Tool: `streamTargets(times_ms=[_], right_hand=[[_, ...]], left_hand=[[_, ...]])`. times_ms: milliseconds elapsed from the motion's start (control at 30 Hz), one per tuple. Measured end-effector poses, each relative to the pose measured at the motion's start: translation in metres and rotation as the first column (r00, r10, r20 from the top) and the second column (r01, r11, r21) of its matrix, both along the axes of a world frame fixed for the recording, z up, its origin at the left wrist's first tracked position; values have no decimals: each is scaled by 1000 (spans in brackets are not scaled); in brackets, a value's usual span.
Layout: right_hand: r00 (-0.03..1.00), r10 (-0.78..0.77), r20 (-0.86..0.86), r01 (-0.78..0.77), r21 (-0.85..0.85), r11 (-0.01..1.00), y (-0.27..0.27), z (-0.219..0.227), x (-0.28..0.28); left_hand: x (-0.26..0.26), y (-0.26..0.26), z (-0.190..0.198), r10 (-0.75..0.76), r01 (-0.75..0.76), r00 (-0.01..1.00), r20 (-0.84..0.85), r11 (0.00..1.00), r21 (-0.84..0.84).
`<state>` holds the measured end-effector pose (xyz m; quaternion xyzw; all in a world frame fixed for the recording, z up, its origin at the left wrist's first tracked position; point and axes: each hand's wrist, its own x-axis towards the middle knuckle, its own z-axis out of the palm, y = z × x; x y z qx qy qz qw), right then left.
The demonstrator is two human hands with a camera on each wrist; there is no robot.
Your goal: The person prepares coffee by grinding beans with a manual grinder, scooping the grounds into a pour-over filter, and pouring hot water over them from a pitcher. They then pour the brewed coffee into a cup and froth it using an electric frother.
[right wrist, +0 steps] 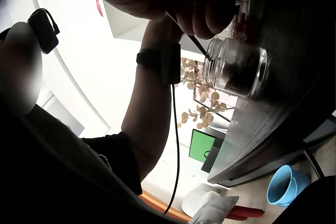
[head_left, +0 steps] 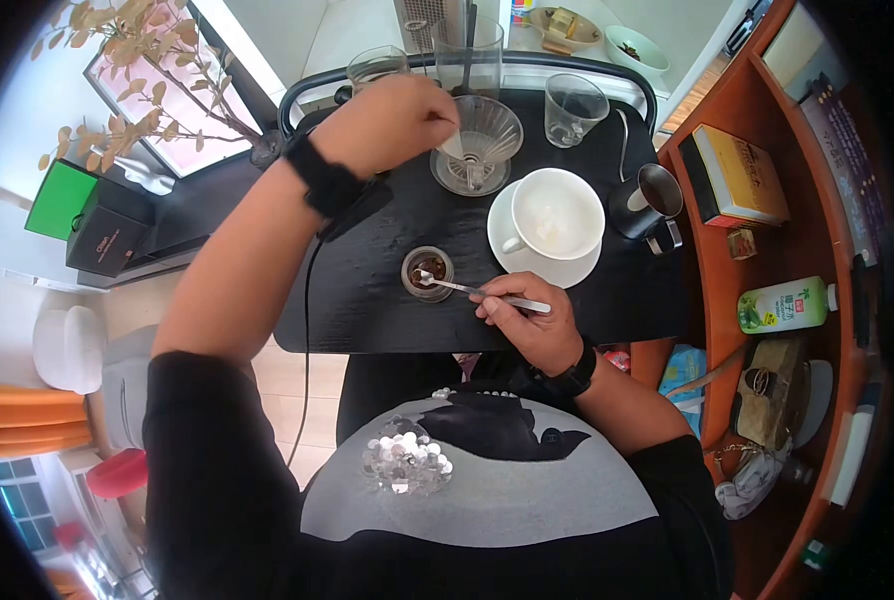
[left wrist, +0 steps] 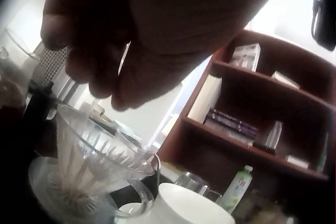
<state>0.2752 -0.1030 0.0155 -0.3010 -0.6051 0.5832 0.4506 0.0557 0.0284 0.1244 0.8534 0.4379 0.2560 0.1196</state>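
Observation:
My right hand (head_left: 535,325) pinches a slim metal spoon (head_left: 487,293) by its handle. The spoon's tip lies at the mouth of a small glass jar (head_left: 408,270) with dark brown contents, which stands on the black table (head_left: 357,310). In the right wrist view the handle slants down toward the jar (right wrist: 236,66). My left hand (head_left: 397,122) is raised beside a clear ribbed glass dripper (head_left: 497,130), fingertips close together over its rim. A pale sliver shows beneath those fingertips; I cannot tell whether they hold it. The left wrist view shows the fingers (left wrist: 123,98) above the dripper (left wrist: 100,150).
A white cup (head_left: 557,215) on a saucer (head_left: 542,275) stands right of the dripper. Behind are a glass cup (head_left: 575,110) and a tall glass (head_left: 482,65). A metal pitcher (head_left: 647,200) sits near the wooden shelf (head_left: 702,260). A black cable (head_left: 308,330) hangs from the left wrist.

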Motion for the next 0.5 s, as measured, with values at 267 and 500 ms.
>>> streamTargets(times_ms=[267,500], right_hand=[[1000,8,-20,-8,-10,1000,-2,4,3],[999,19,-30,-18,31,999,1,4,3]], left_hand=[[33,32,4,-160,61,792,-589,981,-185],[47,29,2,-161,132,656,-737,986,-98]])
